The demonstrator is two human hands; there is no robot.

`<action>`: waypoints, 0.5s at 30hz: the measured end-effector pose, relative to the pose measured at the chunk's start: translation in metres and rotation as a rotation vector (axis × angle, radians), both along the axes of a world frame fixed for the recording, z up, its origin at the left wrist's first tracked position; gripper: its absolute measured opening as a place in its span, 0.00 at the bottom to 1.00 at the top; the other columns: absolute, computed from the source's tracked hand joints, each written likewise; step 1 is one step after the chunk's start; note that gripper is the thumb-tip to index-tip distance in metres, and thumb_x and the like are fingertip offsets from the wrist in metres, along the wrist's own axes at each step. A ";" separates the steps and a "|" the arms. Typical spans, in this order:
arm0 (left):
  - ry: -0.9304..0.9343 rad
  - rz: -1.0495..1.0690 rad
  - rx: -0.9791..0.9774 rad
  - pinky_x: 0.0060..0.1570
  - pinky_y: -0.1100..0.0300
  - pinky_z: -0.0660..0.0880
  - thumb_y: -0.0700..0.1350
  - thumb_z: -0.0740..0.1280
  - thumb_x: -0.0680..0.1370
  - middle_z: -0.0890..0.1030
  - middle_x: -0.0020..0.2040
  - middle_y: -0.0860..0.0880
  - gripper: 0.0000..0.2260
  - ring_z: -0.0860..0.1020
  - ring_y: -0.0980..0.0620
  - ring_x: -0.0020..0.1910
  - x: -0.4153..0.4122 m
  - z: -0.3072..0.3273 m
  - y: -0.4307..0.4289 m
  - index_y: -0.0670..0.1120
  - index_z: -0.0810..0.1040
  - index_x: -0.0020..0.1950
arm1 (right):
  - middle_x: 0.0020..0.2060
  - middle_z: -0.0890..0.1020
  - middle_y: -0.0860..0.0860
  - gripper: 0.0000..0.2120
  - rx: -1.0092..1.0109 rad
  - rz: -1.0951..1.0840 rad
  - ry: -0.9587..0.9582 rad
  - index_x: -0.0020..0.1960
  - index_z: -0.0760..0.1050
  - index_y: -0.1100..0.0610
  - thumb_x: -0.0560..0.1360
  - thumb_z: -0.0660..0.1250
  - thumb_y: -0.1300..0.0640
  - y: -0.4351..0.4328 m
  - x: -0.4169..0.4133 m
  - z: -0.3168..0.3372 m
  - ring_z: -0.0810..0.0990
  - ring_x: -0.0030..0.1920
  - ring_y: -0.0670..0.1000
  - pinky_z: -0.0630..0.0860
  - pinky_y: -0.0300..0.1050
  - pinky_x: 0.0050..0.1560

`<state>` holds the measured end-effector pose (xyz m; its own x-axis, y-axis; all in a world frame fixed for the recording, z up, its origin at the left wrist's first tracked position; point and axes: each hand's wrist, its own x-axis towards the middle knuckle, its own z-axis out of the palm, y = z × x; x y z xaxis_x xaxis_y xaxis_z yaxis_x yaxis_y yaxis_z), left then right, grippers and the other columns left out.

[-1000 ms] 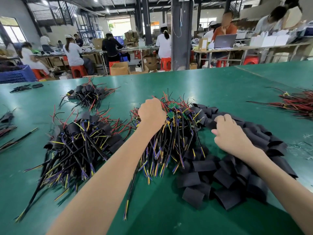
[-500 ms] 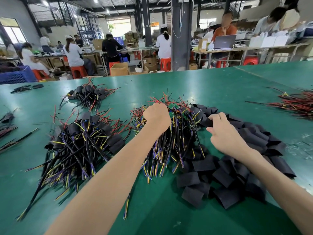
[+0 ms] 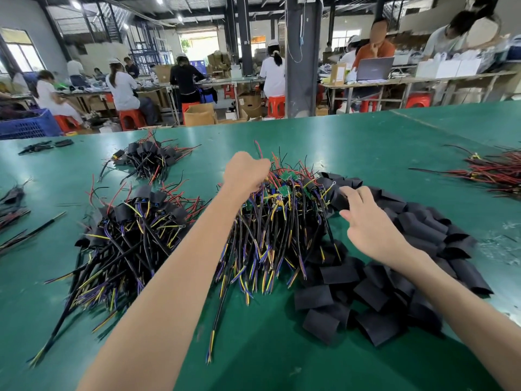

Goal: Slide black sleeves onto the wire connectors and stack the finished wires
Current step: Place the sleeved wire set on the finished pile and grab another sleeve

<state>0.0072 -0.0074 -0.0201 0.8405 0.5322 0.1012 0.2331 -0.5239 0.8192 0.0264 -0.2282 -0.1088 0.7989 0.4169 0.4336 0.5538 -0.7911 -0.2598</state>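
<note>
Surface: We look down on a wide green matted surface (image 3: 338,142) that carries every pile.
Unsleeved wires: A heap of black cables with yellow, blue and purple ends and small green circuit boards (image 3: 276,227) lies between our two forearms. The coloured ends fan toward us and the boards sit uncovered at the far end.
Left hand: Our left hand (image 3: 246,172) is clenched in a fist at the far end of that heap of black cables, knuckles up, fingers closed among the wires. We cannot tell which wire it has.
Right hand: Our right hand (image 3: 369,221) is released, its fingers loosely straight. Forefinger and thumb are spread either side of one sleeve at the far left edge of the sleeve pile. We cannot tell whether they touch it.
Sleeves: The flat black tubular sleeves (image 3: 366,292) lie in a loose pile against the right side of the heap, curving away under our right forearm.
Finished wires: A stack of the same cables with black sleeves over their far ends (image 3: 132,230) lies just left of our left forearm.
Farther stack: A smaller sleeved bundle (image 3: 149,159) sits behind it, apart.
Right edge: A bundle of red and black wires (image 3: 496,170) lies well apart from our hands.
Left edge: A few dark cables (image 3: 11,210) reach in.
Background: Past the surface we see a blue plastic crate (image 3: 28,125), a dark pillar (image 3: 301,52), a grey laptop (image 3: 372,69), and people seated on red stools (image 3: 131,118) at benches.
</note>
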 end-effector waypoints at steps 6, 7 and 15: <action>-0.260 -0.127 -0.662 0.26 0.64 0.73 0.35 0.56 0.79 0.69 0.39 0.44 0.06 0.73 0.53 0.25 -0.035 0.032 0.000 0.38 0.72 0.46 | 0.49 0.73 0.64 0.11 -0.037 0.061 -0.079 0.49 0.72 0.74 0.67 0.67 0.77 0.003 -0.006 0.000 0.62 0.36 0.54 0.51 0.38 0.34; -0.291 -0.124 -0.630 0.23 0.66 0.69 0.36 0.56 0.80 0.68 0.38 0.46 0.07 0.70 0.54 0.26 -0.040 0.037 0.002 0.39 0.72 0.45 | 0.51 0.73 0.64 0.11 -0.027 0.053 -0.071 0.51 0.72 0.74 0.69 0.66 0.77 0.003 -0.005 0.000 0.64 0.38 0.55 0.52 0.38 0.35; -0.468 -0.266 0.641 0.33 0.68 0.68 0.48 0.62 0.79 0.77 0.35 0.55 0.10 0.71 0.55 0.31 -0.087 0.061 0.027 0.48 0.79 0.42 | 0.51 0.72 0.57 0.16 0.114 0.117 -0.012 0.62 0.69 0.67 0.78 0.62 0.57 0.007 0.000 -0.003 0.72 0.53 0.57 0.58 0.36 0.48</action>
